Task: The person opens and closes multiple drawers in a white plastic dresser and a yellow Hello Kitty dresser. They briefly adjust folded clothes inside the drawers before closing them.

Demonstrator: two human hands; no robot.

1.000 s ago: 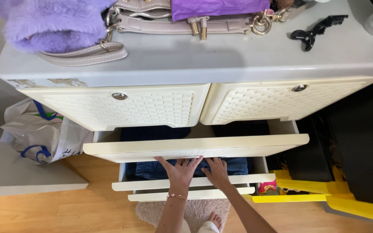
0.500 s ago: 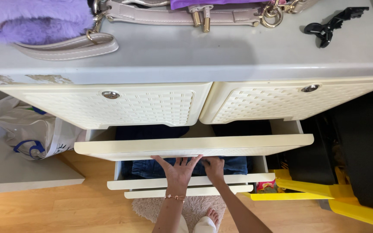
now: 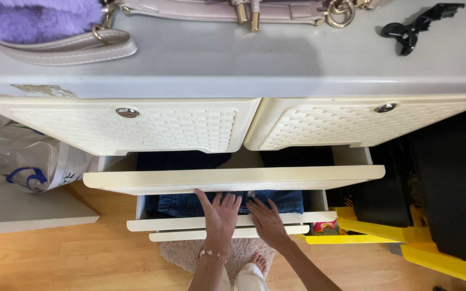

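both my hands lie flat, fingers spread, gripping nothing. left hand (image 3: 219,215) and right hand (image 3: 264,218) press side by side on the folded blue denim (image 3: 190,203) in the lower open drawer (image 3: 217,222), palms down, likely to flatten the stack so it clears the frame. the drawer above (image 3: 233,179) is also pulled out and overhangs the denim, so my fingertips reach in under its front edge. dark clothing (image 3: 182,160) fills it. a black hair clip (image 3: 413,27) and a pale bag strap (image 3: 76,48) sit on the grey top (image 3: 244,64).
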